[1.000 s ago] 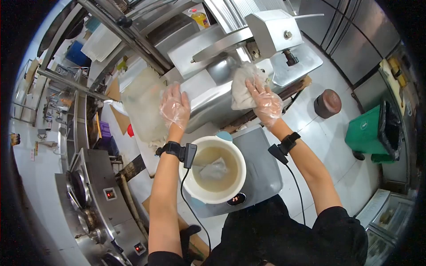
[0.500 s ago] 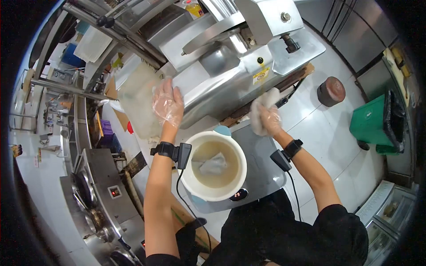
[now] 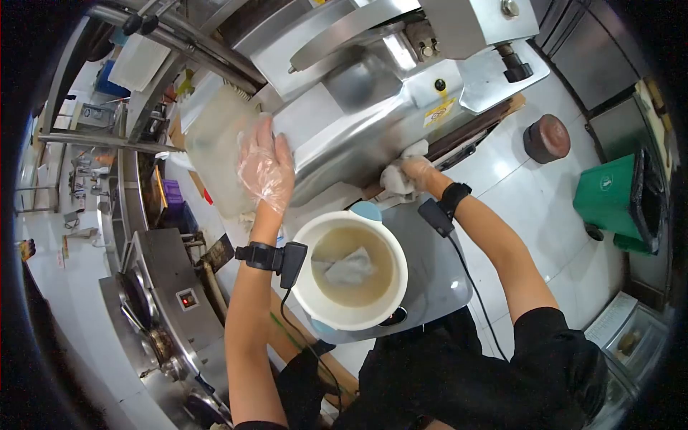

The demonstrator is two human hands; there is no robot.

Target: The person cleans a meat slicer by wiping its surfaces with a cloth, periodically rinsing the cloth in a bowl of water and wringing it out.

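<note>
My left hand (image 3: pixel 265 168), in a clear plastic glove, lies with fingers stretched out at the left end of a metal slicing machine (image 3: pixel 344 143), beside a translucent cutting board (image 3: pixel 215 154). A wet grey-white cloth (image 3: pixel 395 180) is bunched in my right hand (image 3: pixel 421 174), which presses it at the machine's lower front edge. Below the hands stands a white tub (image 3: pixel 400 279) with pale blue handles. Cloudy water fills part of it, and another grey cloth (image 3: pixel 350 268) lies half sunk there.
The tub rests on a grey platform scale (image 3: pixel 441 269). A green bin (image 3: pixel 608 193) with a black liner and a round dark red stool (image 3: pixel 548 137) stand on the tiled floor at right. Metal counters (image 3: pixel 168 272) line the left, and a steel rail (image 3: pixel 115 142) crosses the upper left.
My right hand has moved left with the cloth, in against the machine's base. The left hand stays by the machine's left end. The view has shifted slightly.
</note>
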